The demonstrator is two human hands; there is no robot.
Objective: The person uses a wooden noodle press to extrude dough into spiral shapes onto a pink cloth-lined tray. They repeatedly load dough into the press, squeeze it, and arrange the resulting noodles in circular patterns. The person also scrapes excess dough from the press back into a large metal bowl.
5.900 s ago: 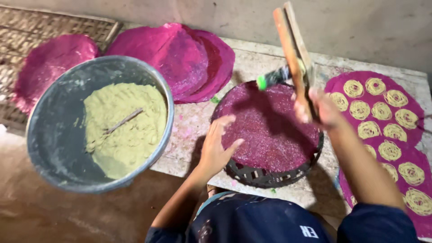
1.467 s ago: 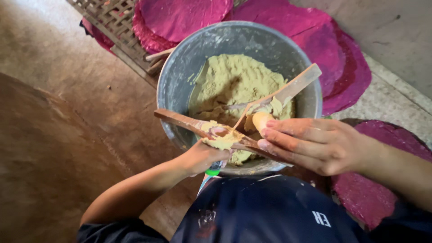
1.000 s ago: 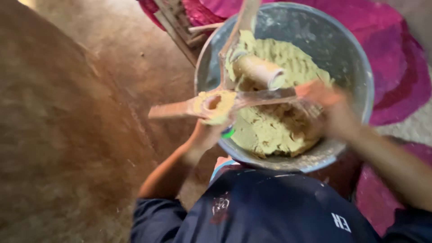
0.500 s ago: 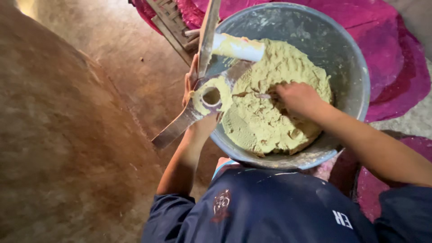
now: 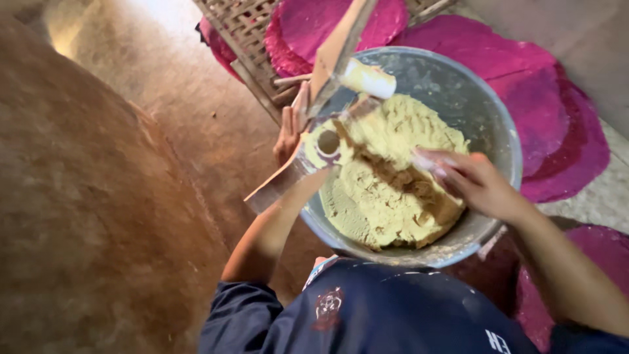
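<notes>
A large grey metal bowl [image 5: 504, 124] holds a mound of yellow-green dough [image 5: 393, 177]. My left hand [image 5: 291, 128] grips a hinged wooden press [image 5: 321, 98] at the bowl's left rim. The press is swung apart, its round cup [image 5: 327, 141] is smeared with dough, and its pale plunger [image 5: 368, 77] points over the bowl. My right hand [image 5: 475, 183] reaches into the bowl and rests on the dough. It is blurred, and whether it holds any dough is unclear.
Round magenta woven mats [image 5: 557, 98] lie behind and right of the bowl, and another [image 5: 603, 255] sits at the lower right. A woven cane rack [image 5: 249, 33] stands at the top. Brown earthen floor [image 5: 98, 196] fills the left side.
The press moved from over the mats to the bowl and was swung apart. In the last half second my right hand shifted right across the dough, and the camera turned slightly.
</notes>
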